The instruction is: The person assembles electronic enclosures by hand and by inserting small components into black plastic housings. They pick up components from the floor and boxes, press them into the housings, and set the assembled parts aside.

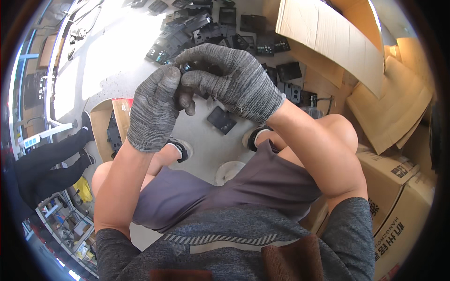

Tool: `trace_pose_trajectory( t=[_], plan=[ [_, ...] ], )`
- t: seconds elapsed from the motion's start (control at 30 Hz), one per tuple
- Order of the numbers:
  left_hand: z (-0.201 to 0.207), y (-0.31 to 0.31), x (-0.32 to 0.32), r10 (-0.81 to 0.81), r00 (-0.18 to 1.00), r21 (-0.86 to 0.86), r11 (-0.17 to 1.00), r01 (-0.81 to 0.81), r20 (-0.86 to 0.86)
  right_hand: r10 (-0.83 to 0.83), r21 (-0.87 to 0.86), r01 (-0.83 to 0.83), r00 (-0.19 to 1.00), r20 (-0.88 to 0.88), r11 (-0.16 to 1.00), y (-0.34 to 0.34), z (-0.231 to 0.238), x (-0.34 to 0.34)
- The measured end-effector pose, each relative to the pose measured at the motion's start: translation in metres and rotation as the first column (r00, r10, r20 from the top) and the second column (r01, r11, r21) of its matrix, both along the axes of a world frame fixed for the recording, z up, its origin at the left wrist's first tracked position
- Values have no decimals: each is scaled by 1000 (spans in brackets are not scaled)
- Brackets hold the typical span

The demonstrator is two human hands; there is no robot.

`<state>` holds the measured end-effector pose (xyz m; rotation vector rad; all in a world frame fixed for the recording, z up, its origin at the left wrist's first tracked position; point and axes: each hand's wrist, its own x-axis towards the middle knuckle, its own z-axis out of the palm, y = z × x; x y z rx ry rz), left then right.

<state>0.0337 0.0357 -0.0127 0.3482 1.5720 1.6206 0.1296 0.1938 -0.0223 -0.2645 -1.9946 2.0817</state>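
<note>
Both of my hands wear grey knitted gloves and meet in front of me, above the floor. Between their fingertips is a small black part (188,66) with a bluish, shiny round edge; gloves cover most of it, so its kind cannot be told. My left hand (154,107) is closed, thumb up against the part. My right hand (241,82) curls over it from the other side, thumb and fingers bent around it. On the floor just below my hands lies a single flat black square piece (221,120).
Ahead, many black plastic housings (206,28) lie heaped on the floor. An open cardboard box (328,37) stands at far right, beside brown cardboard sheets (393,103) and sealed cartons (384,182). A small carton (101,119) holds black parts at left, near another person's dark-trousered legs (51,159).
</note>
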Motion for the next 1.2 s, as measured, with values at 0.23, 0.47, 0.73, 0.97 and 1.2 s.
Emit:
trace_pose_trajectory(
  t=[0.23, 0.47, 0.73, 0.97, 1.2],
  plan=[
    [-167, -15, 18, -207, 961, -282, 925, 253, 183, -57, -403, 154, 969, 242, 902, 39, 22, 26],
    [-463, -105, 55, -482, 740, -811, 567, -144, -468, -56, -406, 123, 983, 174, 905, 54, 35, 39],
    [-549, -138, 37, -751, 595, -828, 507, 242, -286, -126, -382, 186, 976, 177, 905, 54, 43, 42],
    [-307, -32, 40, 8, 998, -550, 834, 25, 57, -105, -282, 188, 953, 285, 941, 70, 42, 42],
    [-110, -20, -23, -69, 759, -50, 998, 48, -647, 124, -109, -119, 992, 33, 987, 46, 4, 34]
  ],
)
